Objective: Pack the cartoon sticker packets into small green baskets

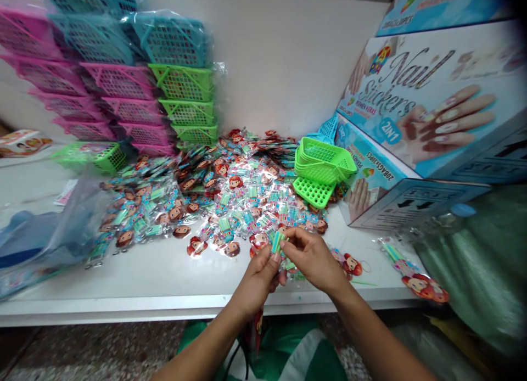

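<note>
Near the table's front edge, my left hand (260, 274) is closed on a small packet of green and blue striped sticks (277, 242), held upright. The fingertips of my right hand (307, 255) pinch the top right of the same packet. Behind both hands spreads a large heap of small clear packets (234, 205) with red-haired and brown-haired doll pictures. Several more packets lie partly hidden beneath and beside my right hand.
Stacked pink, blue and green baskets (185, 82) stand at the back left. Green baskets (325, 161) sit right of the heap. Nail sticker boxes (428, 95) fill the right. A clear bag (61, 227) lies left, and a packet (414, 274) at the right edge.
</note>
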`<state>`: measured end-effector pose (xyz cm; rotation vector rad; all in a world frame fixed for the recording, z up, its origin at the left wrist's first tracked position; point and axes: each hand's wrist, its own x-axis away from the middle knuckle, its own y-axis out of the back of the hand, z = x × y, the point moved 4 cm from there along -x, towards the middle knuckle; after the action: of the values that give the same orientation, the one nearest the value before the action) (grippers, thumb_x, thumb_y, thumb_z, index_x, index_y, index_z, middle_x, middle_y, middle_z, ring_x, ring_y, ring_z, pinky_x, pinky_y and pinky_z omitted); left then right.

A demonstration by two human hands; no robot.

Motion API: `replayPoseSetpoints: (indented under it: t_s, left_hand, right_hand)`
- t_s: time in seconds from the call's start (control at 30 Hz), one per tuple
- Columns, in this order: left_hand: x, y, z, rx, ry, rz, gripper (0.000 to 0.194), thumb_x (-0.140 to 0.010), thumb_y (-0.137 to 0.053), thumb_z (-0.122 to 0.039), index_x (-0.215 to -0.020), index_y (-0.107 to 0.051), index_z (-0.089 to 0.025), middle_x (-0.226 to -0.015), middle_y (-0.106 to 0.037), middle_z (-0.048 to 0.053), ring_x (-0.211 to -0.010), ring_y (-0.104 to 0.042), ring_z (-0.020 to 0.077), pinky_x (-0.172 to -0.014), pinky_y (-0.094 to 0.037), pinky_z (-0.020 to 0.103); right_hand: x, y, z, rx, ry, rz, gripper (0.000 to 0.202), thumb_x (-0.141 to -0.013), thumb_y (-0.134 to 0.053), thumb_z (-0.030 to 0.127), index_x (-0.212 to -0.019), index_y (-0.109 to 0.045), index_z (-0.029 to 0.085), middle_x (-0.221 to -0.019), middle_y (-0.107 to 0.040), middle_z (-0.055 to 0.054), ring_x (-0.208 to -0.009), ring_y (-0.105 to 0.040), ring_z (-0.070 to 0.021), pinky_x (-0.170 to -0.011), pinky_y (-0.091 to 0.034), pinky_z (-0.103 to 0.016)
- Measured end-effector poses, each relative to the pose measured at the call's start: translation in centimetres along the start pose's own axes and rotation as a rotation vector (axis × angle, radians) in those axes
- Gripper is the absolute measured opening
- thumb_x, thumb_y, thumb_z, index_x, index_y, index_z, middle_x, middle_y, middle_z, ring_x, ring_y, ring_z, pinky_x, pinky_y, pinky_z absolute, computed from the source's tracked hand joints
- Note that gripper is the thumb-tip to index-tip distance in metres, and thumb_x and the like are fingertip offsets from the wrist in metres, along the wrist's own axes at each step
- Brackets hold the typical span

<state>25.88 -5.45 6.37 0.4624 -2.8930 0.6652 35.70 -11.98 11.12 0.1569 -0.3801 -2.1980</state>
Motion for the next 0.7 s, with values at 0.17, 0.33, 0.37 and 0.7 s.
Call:
replayPoseSetpoints:
  t_s: [0.17, 0.33, 0.37, 0.7]
  left_hand:
    - [-0.12, -0.25, 0.03, 0.052, -0.004, 0.005, 0.033, -0.089, -0.043, -0.044, -0.108, -0.045, -0.018, -0.059, -0.048, -0.005, -0.044, -0.026, 0.0048, -0.043, -0.013, 0.022]
    - [-0.06, -0.18, -0.26, 0.004, -0.011, -0.015, 0.034, -0.088, -0.044, -0.045, -0.106, -0.047, -0.017, -0.058, -0.048, -0.005, -0.044, -0.027, 0.0048, -0.043, -0.014, 0.022]
    - [-0.03, -0.2, -0.29, -0.006, -0.014, -0.016, 0.033, -0.088, -0.043, -0.045, -0.105, -0.047, -0.017, -0.058, -0.048, -0.005, -0.044, -0.027, 0.0047, -0.043, -0.015, 0.021]
    - [-0.01, -0.33, -0.41, -0.053, -0.037, -0.017, 0.033, -0.089, -0.041, -0.045, -0.104, -0.046, -0.016, -0.059, -0.05, -0.004, -0.043, -0.027, 0.0051, -0.042, -0.015, 0.022]
  right_hand:
    - [0.0, 0.01, -0.32, 0.023, -0.027, -0.006, 0.014, -0.079, -0.048, 0.02, -0.085, -0.06, 0.018, -0.061, -0.052, 0.005, -0.051, -0.044, -0.009, -0.047, -0.036, -0.019]
    - [0.3, 0.16, -0.03, 0.007, -0.012, 0.008, 0.017, -0.081, -0.053, 0.032, -0.087, -0.061, 0.019, -0.064, -0.054, 0.003, -0.054, -0.047, -0.0106, -0.047, -0.037, -0.02]
    - [0.33, 0.18, 0.0, -0.006, -0.017, 0.003, 0.018, -0.081, -0.054, 0.034, -0.086, -0.061, 0.018, -0.063, -0.054, 0.003, -0.054, -0.048, -0.0108, -0.047, -0.038, -0.02]
    - [0.26, -0.02, -0.21, 0.031, -0.029, -0.031, 0.008, -0.076, -0.048, 0.018, -0.079, -0.055, 0.02, -0.059, -0.051, 0.005, -0.049, -0.046, -0.0098, -0.043, -0.036, -0.019]
